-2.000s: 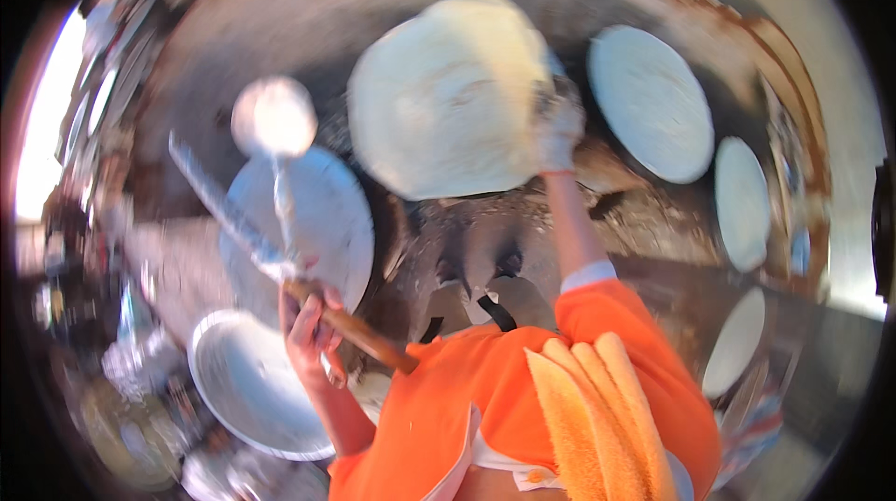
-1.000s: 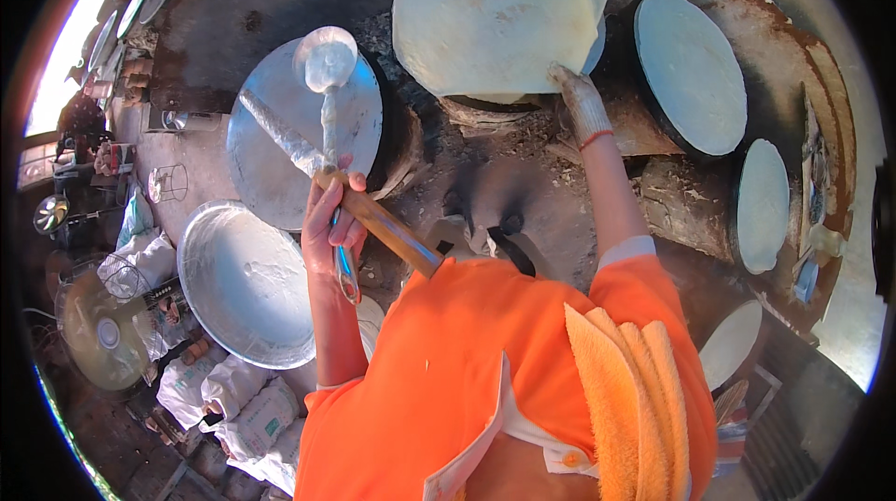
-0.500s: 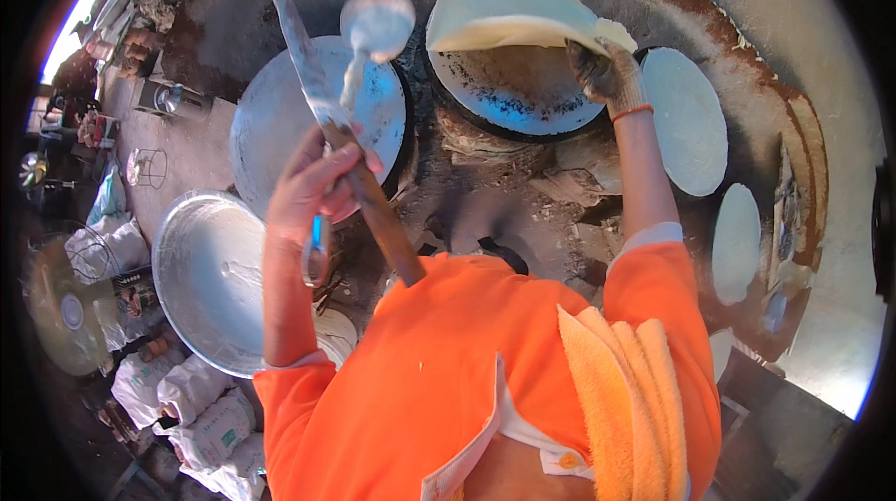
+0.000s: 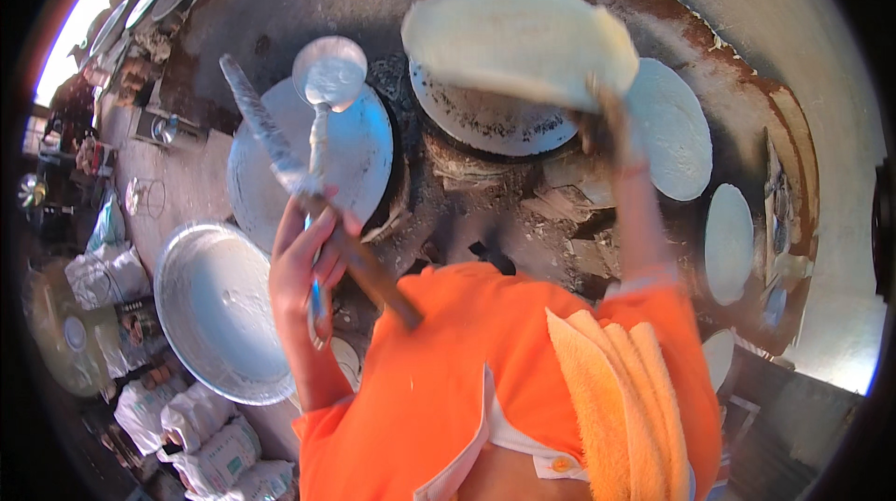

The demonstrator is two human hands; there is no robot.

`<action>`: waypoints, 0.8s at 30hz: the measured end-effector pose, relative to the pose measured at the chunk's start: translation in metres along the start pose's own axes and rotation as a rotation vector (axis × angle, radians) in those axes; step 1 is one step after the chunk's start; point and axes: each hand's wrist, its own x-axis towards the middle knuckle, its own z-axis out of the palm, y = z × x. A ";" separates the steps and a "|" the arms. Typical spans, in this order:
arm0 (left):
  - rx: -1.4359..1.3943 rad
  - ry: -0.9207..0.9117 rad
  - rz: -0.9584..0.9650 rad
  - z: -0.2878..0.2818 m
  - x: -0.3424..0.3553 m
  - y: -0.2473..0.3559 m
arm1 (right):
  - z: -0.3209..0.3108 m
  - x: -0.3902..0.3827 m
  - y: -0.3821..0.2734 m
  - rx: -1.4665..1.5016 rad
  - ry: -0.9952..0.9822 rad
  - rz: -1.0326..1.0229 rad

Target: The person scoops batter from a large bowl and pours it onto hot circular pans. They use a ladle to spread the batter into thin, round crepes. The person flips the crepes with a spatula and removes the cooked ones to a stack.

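- While I watch from my remote station, the pale round sheet (image 4: 523, 44) sits at upper centre of the frame, its near right edge at the fingers of the right hand (image 4: 605, 118).
- That hand is blurred, but I see it closed on the edge with barely any gap; how each finger lies I cannot tell.
- Beneath the sheet, I see the scorched near half of a round pan (image 4: 499, 118); whether the sheet touches it, I cannot tell.
- Left of centre, well apart from the sheet, the left hand (image 4: 311, 249) is curled tightly around two handles: a ladle (image 4: 329, 79) with white liquid in its bowl, and a long coated blade (image 4: 257, 118) with a wooden grip.
- Both tools reach over a second pan (image 4: 355, 160).
- For writing, I find green print on a white sack (image 4: 226, 450) at lower left, too small for me to read.
- My count: one held sheet, one ladle, one blade, one wide basin (image 4: 175, 258) at left, at least four white sacks, and three pale discs (image 4: 670, 132) down the right side, the lowest partly hidden.
- One orange towel (image 4: 621, 398) lies over the orange shirt (image 4: 420, 380).
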 end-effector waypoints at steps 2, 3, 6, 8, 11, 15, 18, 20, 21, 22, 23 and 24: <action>-0.258 -0.418 0.122 -0.026 0.012 0.004 | -0.068 0.006 0.086 0.101 0.160 0.128; -0.319 -0.502 0.199 -0.038 0.026 -0.007 | -0.068 -0.004 0.115 0.256 0.211 0.248; -0.285 -0.326 0.122 -0.026 0.053 -0.012 | -0.083 0.007 0.185 0.063 0.530 0.207; -0.131 -0.237 -0.021 -0.010 0.074 -0.012 | -0.102 0.008 0.198 -0.195 0.433 0.009; 0.160 -0.169 -0.173 0.005 0.083 -0.013 | -0.088 -0.019 0.170 -0.095 0.440 0.009; -0.219 -0.664 -0.014 -0.006 0.075 -0.047 | -0.079 -0.073 0.141 0.028 0.556 -0.127; -0.249 -0.656 -0.118 0.018 0.051 -0.077 | -0.121 -0.136 0.173 -0.093 0.633 -0.239; -0.164 -0.601 -0.242 0.023 0.034 -0.100 | -0.115 -0.204 0.156 0.237 0.659 -0.301; -0.117 -0.649 -0.255 0.018 0.024 -0.115 | -0.120 -0.249 0.153 0.012 0.678 -0.300; -0.099 -0.668 -0.314 0.021 0.006 -0.133 | -0.131 -0.304 0.155 -0.224 0.724 -0.281; -0.080 -0.697 -0.361 0.020 -0.012 -0.150 | -0.136 -0.357 0.161 -0.150 0.837 -0.293; -0.056 -0.727 -0.419 0.018 -0.030 -0.171 | -0.146 -0.411 0.173 -0.074 0.959 -0.300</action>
